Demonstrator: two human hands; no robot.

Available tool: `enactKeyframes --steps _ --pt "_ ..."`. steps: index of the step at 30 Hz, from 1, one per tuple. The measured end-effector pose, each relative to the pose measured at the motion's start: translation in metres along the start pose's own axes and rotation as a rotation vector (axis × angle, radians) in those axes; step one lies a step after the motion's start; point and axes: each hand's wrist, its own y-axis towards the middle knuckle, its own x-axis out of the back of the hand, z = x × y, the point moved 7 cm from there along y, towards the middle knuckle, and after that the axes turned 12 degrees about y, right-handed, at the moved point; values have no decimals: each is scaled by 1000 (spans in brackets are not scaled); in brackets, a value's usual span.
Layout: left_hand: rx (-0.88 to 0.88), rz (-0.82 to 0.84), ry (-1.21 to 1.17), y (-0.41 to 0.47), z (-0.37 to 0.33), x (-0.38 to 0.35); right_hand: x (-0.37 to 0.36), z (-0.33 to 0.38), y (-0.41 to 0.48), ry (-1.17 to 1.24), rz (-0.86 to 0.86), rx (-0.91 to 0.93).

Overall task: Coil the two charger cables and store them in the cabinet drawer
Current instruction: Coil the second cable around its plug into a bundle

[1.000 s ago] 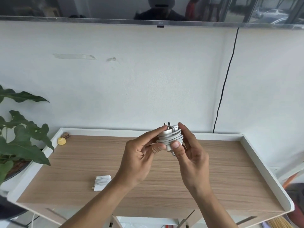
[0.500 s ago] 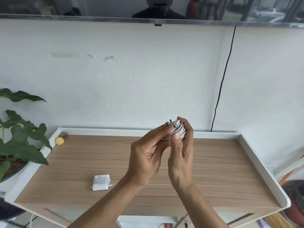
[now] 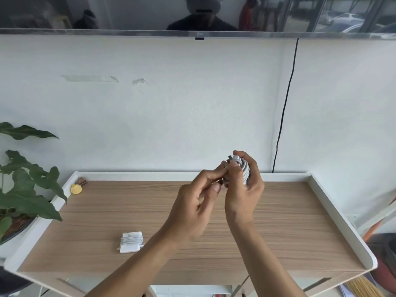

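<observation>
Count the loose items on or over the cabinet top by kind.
Cable-wrapped white chargers: 2, the lying charger on the cabinet top and the held charger, gripped by the right hand and pinched by the left hand.
Small yellow object: 1
Small brown object: 1
Total: 4

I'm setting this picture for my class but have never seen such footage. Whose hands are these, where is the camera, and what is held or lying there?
No machine: a person works bare-handed. One camera on their head looks forward and down, so you see what they see. The right hand grips a white charger with its cable wound round it; the left hand pinches its side. On the cabinet top lies another charger, also wound. A yellow thing sits in the far left corner; a plant stands alongside.
</observation>
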Motion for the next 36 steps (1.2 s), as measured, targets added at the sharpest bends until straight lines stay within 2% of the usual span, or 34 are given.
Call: enactKeyframes --steps 4,7,10,14,21,31,36 --pt "130 -73 -52 25 4 12 -3 -1 4 8 68 4" --pt "203 1 3 39 19 12 -2 -12 8 -40 147 -55" --pt "209 22 91 39 30 11 5 -18 13 -89 196 -54" --pt "231 73 13 31 31 1 12 -18 15 -183 202 16" --pt "170 29 116 35 31 -2 19 -25 16 -231 198 49" --pt "241 55 -2 31 37 -6 25 -18 14 -225 164 48" --pt "166 16 117 30 33 -6 28 -20 14 -256 172 71"
